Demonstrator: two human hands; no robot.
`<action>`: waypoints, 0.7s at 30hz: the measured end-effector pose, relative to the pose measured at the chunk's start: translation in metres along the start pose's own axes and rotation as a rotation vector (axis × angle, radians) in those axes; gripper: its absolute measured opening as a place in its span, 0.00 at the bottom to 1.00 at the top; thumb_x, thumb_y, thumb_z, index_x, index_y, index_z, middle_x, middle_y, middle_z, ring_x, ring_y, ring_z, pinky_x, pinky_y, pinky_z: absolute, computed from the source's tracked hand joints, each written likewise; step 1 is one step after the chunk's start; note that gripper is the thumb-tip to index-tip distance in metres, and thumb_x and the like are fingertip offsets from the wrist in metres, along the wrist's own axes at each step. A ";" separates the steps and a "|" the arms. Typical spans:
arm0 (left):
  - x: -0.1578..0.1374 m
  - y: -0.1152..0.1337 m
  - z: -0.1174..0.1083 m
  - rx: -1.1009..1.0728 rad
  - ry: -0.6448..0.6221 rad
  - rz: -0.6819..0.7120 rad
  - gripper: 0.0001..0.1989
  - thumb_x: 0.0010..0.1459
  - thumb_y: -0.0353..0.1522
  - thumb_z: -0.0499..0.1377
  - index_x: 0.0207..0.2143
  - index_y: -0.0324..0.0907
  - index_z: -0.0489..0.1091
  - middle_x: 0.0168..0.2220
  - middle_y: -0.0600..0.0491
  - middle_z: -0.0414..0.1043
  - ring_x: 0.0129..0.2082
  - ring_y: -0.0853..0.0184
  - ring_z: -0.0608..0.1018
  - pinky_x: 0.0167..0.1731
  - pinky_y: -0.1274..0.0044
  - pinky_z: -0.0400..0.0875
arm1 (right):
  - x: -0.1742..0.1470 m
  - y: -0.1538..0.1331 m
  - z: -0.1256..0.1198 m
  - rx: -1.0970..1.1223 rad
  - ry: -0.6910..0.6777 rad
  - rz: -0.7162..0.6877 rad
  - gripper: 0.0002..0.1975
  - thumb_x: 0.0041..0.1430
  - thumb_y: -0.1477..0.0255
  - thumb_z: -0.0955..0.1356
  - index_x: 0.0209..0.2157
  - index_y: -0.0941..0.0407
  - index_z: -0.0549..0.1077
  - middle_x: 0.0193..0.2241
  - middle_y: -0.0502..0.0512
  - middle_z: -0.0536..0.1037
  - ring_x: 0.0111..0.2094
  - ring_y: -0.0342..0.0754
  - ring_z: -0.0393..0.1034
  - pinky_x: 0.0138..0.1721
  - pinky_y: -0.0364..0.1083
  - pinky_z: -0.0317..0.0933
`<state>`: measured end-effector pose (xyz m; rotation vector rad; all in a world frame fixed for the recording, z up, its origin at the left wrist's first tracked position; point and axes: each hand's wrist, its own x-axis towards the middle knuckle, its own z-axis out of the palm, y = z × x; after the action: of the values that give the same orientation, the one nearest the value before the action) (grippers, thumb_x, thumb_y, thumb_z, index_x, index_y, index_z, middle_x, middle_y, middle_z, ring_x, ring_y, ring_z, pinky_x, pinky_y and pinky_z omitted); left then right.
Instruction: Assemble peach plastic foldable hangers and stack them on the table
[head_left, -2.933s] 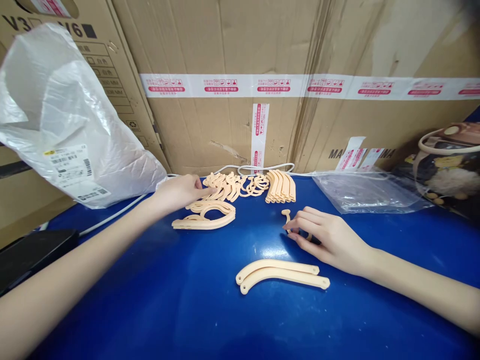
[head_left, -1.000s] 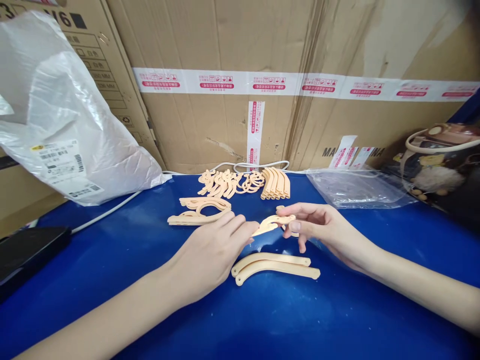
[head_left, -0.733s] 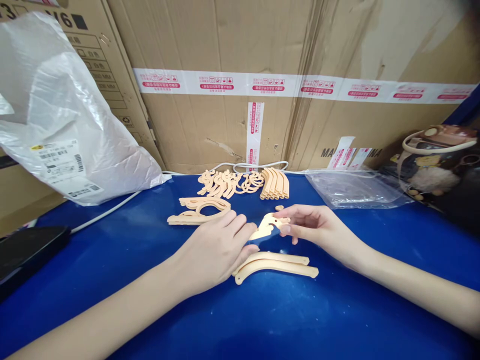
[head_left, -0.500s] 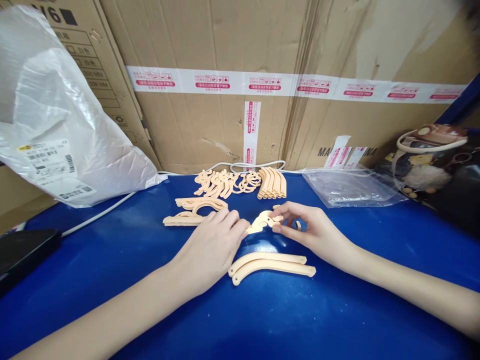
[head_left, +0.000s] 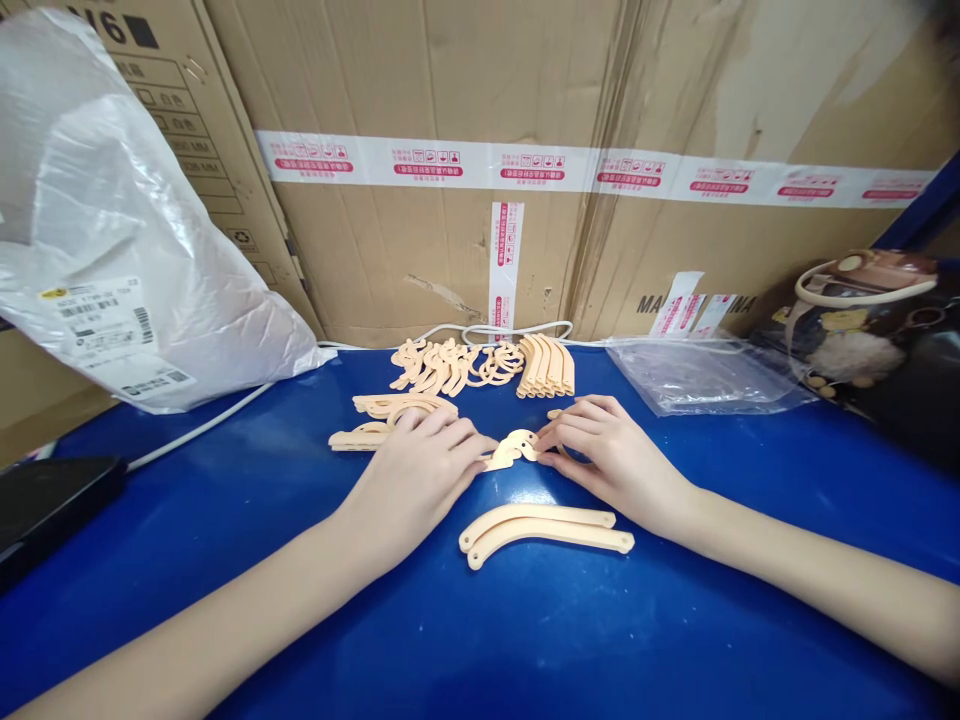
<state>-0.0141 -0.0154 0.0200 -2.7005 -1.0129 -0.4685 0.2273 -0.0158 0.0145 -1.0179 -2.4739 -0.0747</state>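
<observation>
Between my hands is a small cream plastic hanger piece with curved edges and a dark hole. My left hand pinches its left end, palm down. The fingers of my right hand are closed at its right end, hiding that tip. Part of another small cream piece shows behind the right fingers. Nearer to me lie two curved hanger arms side by side, each with a hole at its left end. Folded cream hangers lie beyond my left hand, partly covered by it.
Toward the back of the blue table lie a pile of small cream hook pieces and a row of curved arms. Cardboard boxes, a white bag, a clear bag, a cable and a dark device surround them.
My right hand has shifted slightly left and its fingers have closed in on the right end of the piece. My left hand has barely moved and keeps its pinch.
</observation>
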 end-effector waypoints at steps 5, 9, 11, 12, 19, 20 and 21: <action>-0.001 0.001 0.001 0.030 0.055 0.074 0.13 0.67 0.28 0.48 0.39 0.40 0.73 0.37 0.52 0.76 0.40 0.62 0.72 0.39 0.69 0.59 | -0.001 0.009 -0.005 -0.047 0.042 -0.041 0.08 0.65 0.73 0.64 0.41 0.55 0.74 0.40 0.52 0.79 0.45 0.48 0.72 0.55 0.53 0.52; -0.002 0.004 -0.002 0.021 0.047 0.086 0.13 0.66 0.28 0.48 0.42 0.41 0.73 0.40 0.52 0.77 0.40 0.62 0.72 0.40 0.69 0.60 | -0.002 0.026 -0.016 -0.095 -0.016 -0.090 0.13 0.64 0.78 0.61 0.46 0.57 0.73 0.46 0.57 0.78 0.47 0.50 0.71 0.50 0.52 0.60; -0.002 0.006 -0.003 0.022 0.031 0.077 0.13 0.66 0.28 0.48 0.43 0.41 0.73 0.41 0.52 0.77 0.41 0.61 0.72 0.40 0.68 0.60 | -0.003 0.034 -0.020 -0.151 -0.081 -0.137 0.16 0.63 0.81 0.60 0.49 0.57 0.72 0.48 0.58 0.76 0.49 0.51 0.69 0.48 0.53 0.61; -0.002 0.006 -0.004 0.025 0.026 0.073 0.13 0.66 0.29 0.49 0.44 0.41 0.73 0.41 0.51 0.77 0.41 0.61 0.72 0.40 0.68 0.60 | -0.003 0.037 -0.021 -0.185 -0.107 -0.162 0.17 0.63 0.81 0.60 0.50 0.57 0.72 0.48 0.58 0.76 0.49 0.52 0.69 0.48 0.53 0.62; -0.002 0.008 -0.003 0.000 0.010 0.040 0.13 0.66 0.30 0.50 0.47 0.42 0.72 0.41 0.51 0.75 0.43 0.59 0.71 0.41 0.67 0.60 | -0.002 0.038 -0.021 -0.508 -0.182 -0.345 0.14 0.66 0.78 0.59 0.47 0.60 0.73 0.39 0.60 0.75 0.39 0.53 0.67 0.39 0.51 0.62; -0.002 0.008 -0.004 -0.019 0.013 0.030 0.13 0.66 0.30 0.49 0.47 0.42 0.71 0.42 0.51 0.75 0.43 0.59 0.71 0.42 0.66 0.60 | -0.002 0.037 -0.022 -0.552 -0.182 -0.369 0.14 0.66 0.78 0.59 0.46 0.60 0.74 0.37 0.60 0.75 0.38 0.53 0.67 0.37 0.50 0.61; -0.002 0.007 -0.005 -0.046 0.020 0.018 0.13 0.66 0.30 0.49 0.48 0.42 0.70 0.43 0.51 0.74 0.44 0.59 0.70 0.43 0.66 0.60 | -0.001 0.036 -0.023 -0.586 -0.179 -0.385 0.14 0.66 0.79 0.58 0.43 0.61 0.74 0.35 0.60 0.74 0.36 0.53 0.67 0.36 0.50 0.60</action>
<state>-0.0121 -0.0238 0.0235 -2.7366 -0.9832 -0.5209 0.2612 0.0041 0.0298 -0.7574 -2.8544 -0.9094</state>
